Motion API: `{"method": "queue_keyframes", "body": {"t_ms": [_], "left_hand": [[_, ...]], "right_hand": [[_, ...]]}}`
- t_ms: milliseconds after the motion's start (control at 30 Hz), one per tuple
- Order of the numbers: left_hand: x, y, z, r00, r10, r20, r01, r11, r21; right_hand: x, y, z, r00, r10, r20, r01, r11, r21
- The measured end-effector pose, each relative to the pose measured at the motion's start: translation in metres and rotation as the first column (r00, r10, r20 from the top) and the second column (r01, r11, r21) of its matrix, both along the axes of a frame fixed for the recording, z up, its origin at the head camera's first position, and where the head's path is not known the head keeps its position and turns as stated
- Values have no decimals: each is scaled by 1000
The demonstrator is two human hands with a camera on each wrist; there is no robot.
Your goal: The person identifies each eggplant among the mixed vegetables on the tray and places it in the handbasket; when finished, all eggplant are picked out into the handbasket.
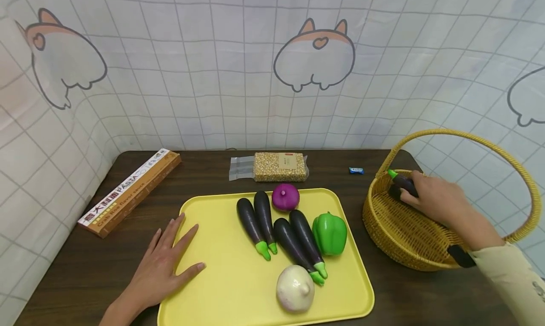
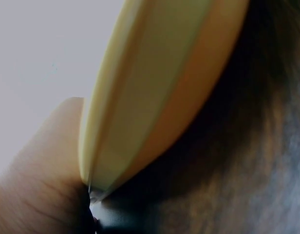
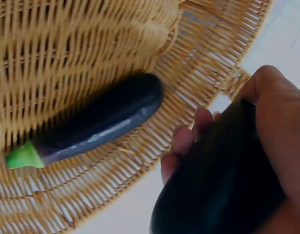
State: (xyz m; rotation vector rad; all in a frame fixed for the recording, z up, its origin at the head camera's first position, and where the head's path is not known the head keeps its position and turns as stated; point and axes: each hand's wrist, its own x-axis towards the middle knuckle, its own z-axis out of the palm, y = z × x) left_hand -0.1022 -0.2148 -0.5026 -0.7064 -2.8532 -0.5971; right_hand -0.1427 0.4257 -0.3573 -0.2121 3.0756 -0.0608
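My right hand [image 1: 440, 200] grips a dark purple eggplant [image 1: 404, 184] with a green stem, over the far left side of the wicker basket [image 1: 396, 248]. The right wrist view shows the held eggplant [image 3: 213, 180] between thumb and fingers, and a second eggplant [image 3: 101, 119] lying inside the basket. My left hand [image 1: 159, 264] lies with fingers spread on the left edge of the yellow tray [image 1: 213, 288]. In the left wrist view the tray's rim [image 2: 140, 97] is beside part of the hand [image 2: 43, 170]; the fingertips are hidden there.
On the tray lie several eggplants [image 1: 251, 224], a purple onion [image 1: 285, 197], a green bell pepper [image 1: 329, 233] and a whitish turnip-like vegetable [image 1: 295, 288]. Behind it are a bag of corn kernels [image 1: 268, 167] and a small blue packet [image 1: 356, 170]. A pasta box [image 1: 132, 191] lies left.
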Motion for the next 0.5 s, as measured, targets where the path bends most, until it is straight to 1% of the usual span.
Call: {"method": "queue_keyframes", "body": {"t_ms": [100, 167, 333, 500], "left_hand": [[-1, -1, 0, 1000, -2, -10, 2, 1000, -1], [-1, -1, 1, 1000, -2, -6, 2, 1000, 0], [-1, -1, 3, 1000, 0, 9, 0, 1000, 4], [-1, 0, 0, 1000, 1, 22, -1, 1000, 5]], "right_hand": [[0, 4, -4, 999, -8, 50, 9, 1000, -8], [-1, 8, -8, 997, 0, 76, 2, 1000, -17], [-9, 15, -15, 990, 25, 136, -21, 999, -28], [-15, 16, -22, 979, 8, 205, -2, 1000, -28]]}}
